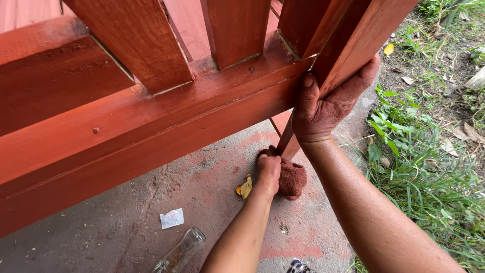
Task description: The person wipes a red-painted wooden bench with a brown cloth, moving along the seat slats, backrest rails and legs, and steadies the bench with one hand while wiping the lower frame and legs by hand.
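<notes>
Red-brown stained wooden frame (151,116) tipped over a concrete floor (101,222), thick horizontal beam running from lower left up to the right, upright slats (136,40) rising from it. Right hand (323,103) wrapped around the end post (353,40) at the frame's right corner, thumb laid flat on the face of the beam, fingers (366,73) curled behind the post in a firm, closed grip. Left hand (269,169) lower down, closed over a stain-soaked reddish rag (293,178), pressing it against the lower part of a leg (288,139) that slants down to the floor.

Judging from colour alone, most of the staining looks done: beam, slats and post all carrying an even, glossy red-brown coat, with no bare pale timber in view. Remaining work seemingly limited to the leg near the floor, where the rag sits now; undersides and far faces hidden, so impossible to tell there. Red smears and overspray marking the concrete around the leg.

Around the work: clear glass bottle (181,253) lying on the concrete near the bottom edge, small crumpled white wrapper (172,218) just beside it, yellow dry leaf (245,187) close to the left hand. Grass and weeds (424,167) bordering the concrete on the right, with bare soil and fallen leaves beyond.
</notes>
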